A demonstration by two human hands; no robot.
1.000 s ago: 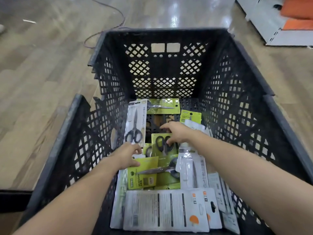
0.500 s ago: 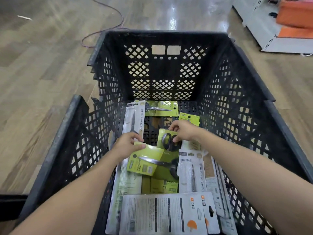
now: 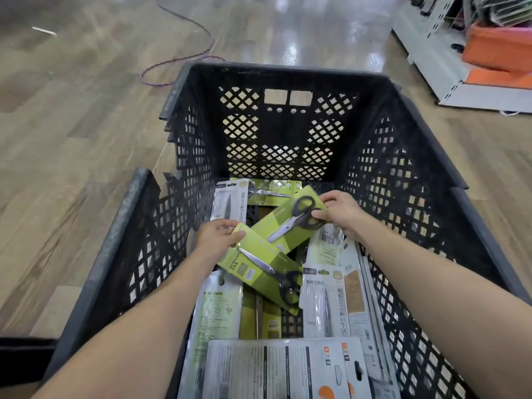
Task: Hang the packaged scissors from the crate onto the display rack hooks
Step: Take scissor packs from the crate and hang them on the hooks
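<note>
While both hands were down inside the black lattice crate (image 3: 288,133), each had taken up one green carded pack of scissors: the left hand (image 3: 214,240) pinched the top corner of the nearer green pack (image 3: 253,269), thumb on its face, and the right hand (image 3: 341,210) gripped the handle end of the farther green pack (image 3: 290,221), fingers curled round its edge. Both packs were tilted, raised off the heap and overlapping each other near the crate's middle. They looked light and fairly stiff, flat card with the weight gathered at the black handles; the glossy face would likely slide under a loose pinch, so the card edge near the hang hole seemed the sound place to hold, keeping that hole free for a hook. Counted: two green packs in hand; a third green pack (image 3: 272,192) flat against the far wall; at least one more green card part-buried beneath; two white packs (image 3: 229,204) with blades showing, one far left, one at right; several pale cards face-down in the near end, number unclear. A display rack (image 3: 431,38) stood well apart at upper right, its hooks not made out. A cable (image 3: 184,57) looped on the wooden floor (image 3: 72,139) beyond.
</note>
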